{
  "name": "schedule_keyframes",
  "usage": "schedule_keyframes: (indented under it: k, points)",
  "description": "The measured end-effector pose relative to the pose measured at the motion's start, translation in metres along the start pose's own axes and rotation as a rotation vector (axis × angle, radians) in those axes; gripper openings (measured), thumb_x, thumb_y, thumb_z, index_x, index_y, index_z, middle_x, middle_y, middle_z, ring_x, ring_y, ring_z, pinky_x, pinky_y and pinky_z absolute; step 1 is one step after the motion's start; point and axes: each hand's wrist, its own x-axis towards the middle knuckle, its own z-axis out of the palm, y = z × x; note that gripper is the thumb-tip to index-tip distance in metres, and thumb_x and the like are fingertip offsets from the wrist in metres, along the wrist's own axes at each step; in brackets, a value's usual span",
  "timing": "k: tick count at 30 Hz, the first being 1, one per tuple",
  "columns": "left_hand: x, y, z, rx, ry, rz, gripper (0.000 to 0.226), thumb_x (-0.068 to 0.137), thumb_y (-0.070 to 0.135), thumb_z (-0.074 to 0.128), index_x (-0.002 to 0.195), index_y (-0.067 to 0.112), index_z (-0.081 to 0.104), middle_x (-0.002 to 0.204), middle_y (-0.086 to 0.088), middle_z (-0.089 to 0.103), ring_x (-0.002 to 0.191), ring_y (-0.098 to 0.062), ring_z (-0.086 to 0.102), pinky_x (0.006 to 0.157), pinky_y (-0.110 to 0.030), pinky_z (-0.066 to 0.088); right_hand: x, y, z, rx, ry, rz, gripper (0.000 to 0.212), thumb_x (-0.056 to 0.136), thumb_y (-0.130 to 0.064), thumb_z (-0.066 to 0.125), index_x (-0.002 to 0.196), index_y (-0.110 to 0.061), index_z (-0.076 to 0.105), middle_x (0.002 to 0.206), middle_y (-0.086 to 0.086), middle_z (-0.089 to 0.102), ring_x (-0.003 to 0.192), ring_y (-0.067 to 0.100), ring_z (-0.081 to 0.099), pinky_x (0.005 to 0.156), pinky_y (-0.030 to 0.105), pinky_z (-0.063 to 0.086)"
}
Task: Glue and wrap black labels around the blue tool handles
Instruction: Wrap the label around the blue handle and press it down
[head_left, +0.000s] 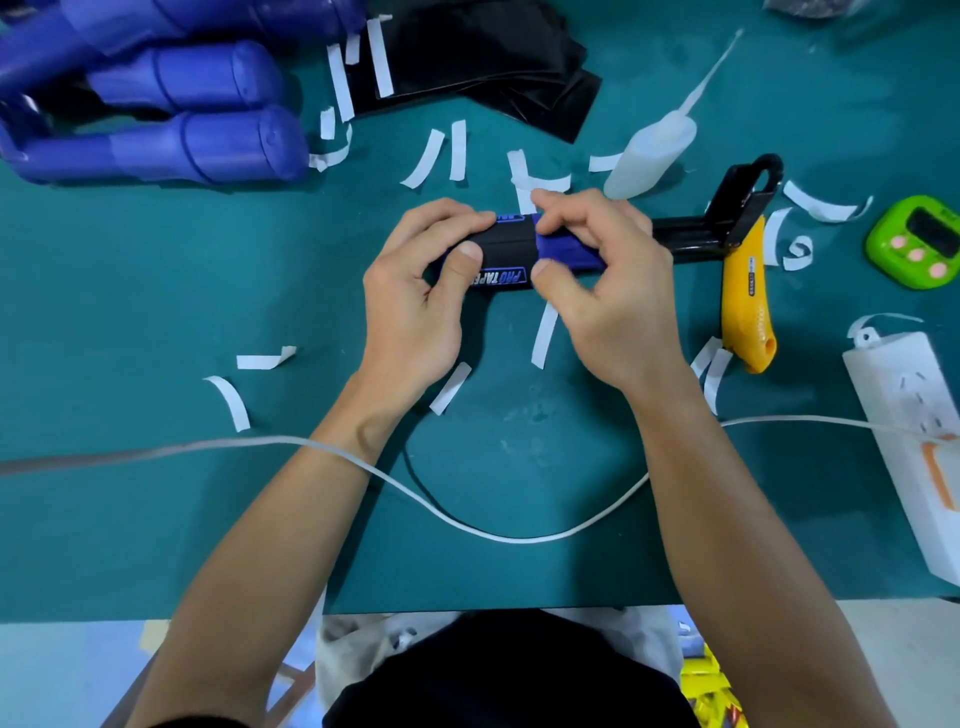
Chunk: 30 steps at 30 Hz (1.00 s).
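Handle: blue plastic tool handle (566, 253) is held mid-table over the green mat (130, 291), laid left-right; black metal shaft (685, 238) is seen sticking out right.
Label: black printed label (506, 244) is wrapped round the handle's left part.
Left hand (415, 296): labelled end is gripped, thumb pressed on the label.
Right hand (602, 286): handle is pinched just right of the label edge.
Far left: pile of bare blue handles (182, 140).
Far centre: stack of black label sheets (478, 57).
Right: translucent long-nozzle glue bottle (652, 153), yellow utility knife (745, 301), green timer (917, 241).
Scattered: white paper strips (544, 335).
Near: white cable (467, 522); white power strip (914, 415) at right edge.
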Motion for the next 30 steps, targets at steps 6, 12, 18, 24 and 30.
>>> schedule_keyframes:
  k: [6, 12, 18, 24, 30]
  points:
    - [-0.001, -0.002, -0.001, 0.008, -0.011, 0.009, 0.022, 0.106, 0.009, 0.059, 0.121, 0.011, 0.076, 0.126, -0.007, 0.065, 0.120, -0.021, 0.062, 0.103, -0.042, 0.051, 0.000, 0.005, 0.008, -0.026, 0.046, -0.138, 0.012, 0.084, -0.007, 0.075, 0.087, -0.007, 0.064, 0.111, -0.001, 0.076, 0.120, -0.023, 0.045, 0.108, 0.032, 0.034]
    - [-0.003, -0.004, -0.001, 0.028, 0.002, 0.020, 0.023, 0.107, 0.011, 0.059, 0.122, 0.011, 0.076, 0.127, -0.007, 0.064, 0.120, -0.019, 0.061, 0.102, -0.039, 0.051, 0.001, 0.008, 0.016, -0.017, 0.090, -0.104, 0.008, 0.088, -0.011, 0.071, 0.084, -0.012, 0.065, 0.115, -0.017, 0.071, 0.114, -0.014, 0.050, 0.104, 0.021, 0.029]
    - [-0.005, 0.002, -0.001, -0.046, 0.003, -0.031, 0.023, 0.098, 0.010, 0.069, 0.119, 0.020, 0.074, 0.128, -0.002, 0.064, 0.122, -0.017, 0.062, 0.103, -0.039, 0.053, -0.003, 0.004, 0.026, -0.054, 0.183, -0.088, 0.007, 0.090, -0.012, 0.070, 0.086, -0.012, 0.064, 0.116, -0.013, 0.075, 0.107, -0.018, 0.042, 0.098, 0.030, 0.038]
    - [-0.003, 0.006, 0.000, 0.016, 0.015, -0.033, 0.049, 0.071, 0.007, 0.091, 0.117, 0.014, 0.074, 0.123, 0.004, 0.064, 0.118, -0.006, 0.062, 0.099, -0.018, 0.046, -0.006, 0.004, 0.030, -0.060, 0.231, -0.142, 0.007, 0.089, -0.006, 0.069, 0.084, -0.007, 0.063, 0.111, -0.007, 0.077, 0.106, -0.023, 0.042, 0.094, 0.050, 0.047]
    - [-0.003, 0.003, 0.002, 0.030, -0.012, -0.001, 0.048, 0.075, 0.006, 0.087, 0.117, 0.018, 0.067, 0.121, 0.006, 0.062, 0.119, -0.007, 0.060, 0.100, -0.018, 0.044, -0.008, 0.002, 0.031, -0.050, 0.287, -0.202, 0.009, 0.087, 0.001, 0.070, 0.082, -0.003, 0.063, 0.108, -0.002, 0.077, 0.107, -0.027, 0.041, 0.085, 0.056, 0.051]
